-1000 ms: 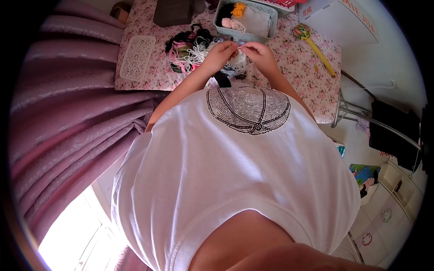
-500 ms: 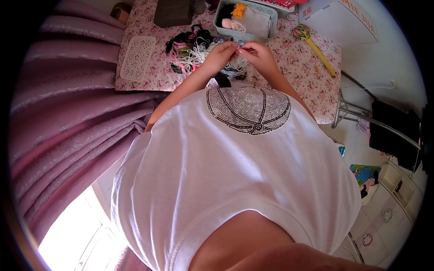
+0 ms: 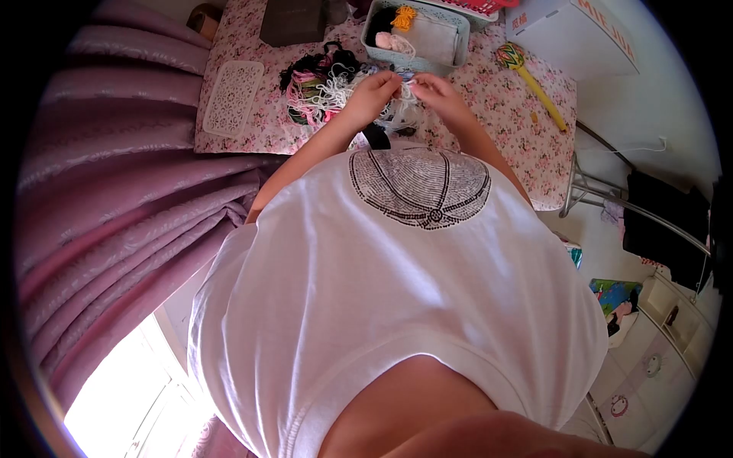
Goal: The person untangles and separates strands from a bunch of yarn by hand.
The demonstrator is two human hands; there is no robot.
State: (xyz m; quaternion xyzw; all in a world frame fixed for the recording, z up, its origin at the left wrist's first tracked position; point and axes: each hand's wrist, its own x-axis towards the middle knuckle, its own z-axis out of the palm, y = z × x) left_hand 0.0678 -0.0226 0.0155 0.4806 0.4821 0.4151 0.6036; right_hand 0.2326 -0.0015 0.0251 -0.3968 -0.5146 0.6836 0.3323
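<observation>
A tangled heap of yarn [image 3: 327, 91] in black, white, pink and green lies on the flowered tabletop. At its right side my left hand [image 3: 374, 93] is closed, its thumb and finger pinching white yarn. My right hand [image 3: 439, 93] is a short way to the right, also in a pinch on white yarn. Loose white strands [image 3: 403, 111] hang between and below the hands. Just beyond them stands a pale blue basket [image 3: 460, 53] holding black, orange and pink yarn balls and a grey cloth.
On the left of the table [image 3: 489, 122] lies a white lacy plastic lid [image 3: 233, 99]. A dark box [image 3: 292, 21] stands at the back. To the right are a yellow stick with a colourful round head [image 3: 542, 95] and a large white box [image 3: 573, 34]. Purple curtains [image 3: 130, 145] hang at left.
My right hand has moved slightly right and away from the left hand, widening the gap between them. My left hand has stayed nearly in place.
</observation>
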